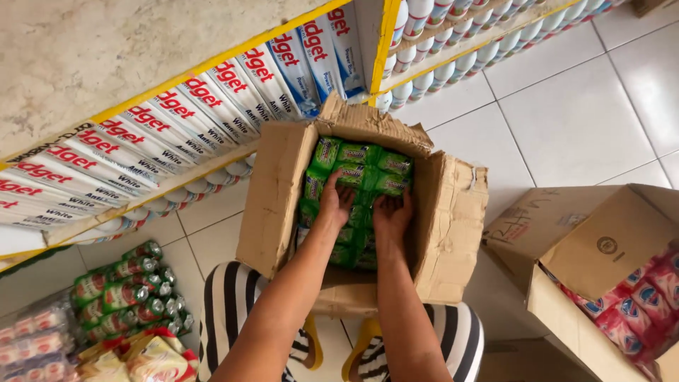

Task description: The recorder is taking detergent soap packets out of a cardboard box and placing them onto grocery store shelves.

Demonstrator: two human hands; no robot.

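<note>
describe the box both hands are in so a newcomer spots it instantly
Below the yellow-edged shelf of toothpaste boxes, on the white tiled floor, sits an open cardboard box before the person's knees. Left hand and right hand reach inside. Unlike the box of red packets, it holds green packets.

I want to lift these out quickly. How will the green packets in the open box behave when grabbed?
The green packets look like soft, glossy film wrap, so they probably flex and may slip. They sit tightly stacked in the cardboard box, so neighbours might drag along. The left hand and right hand each cover several, suggesting they are small and light.
</note>
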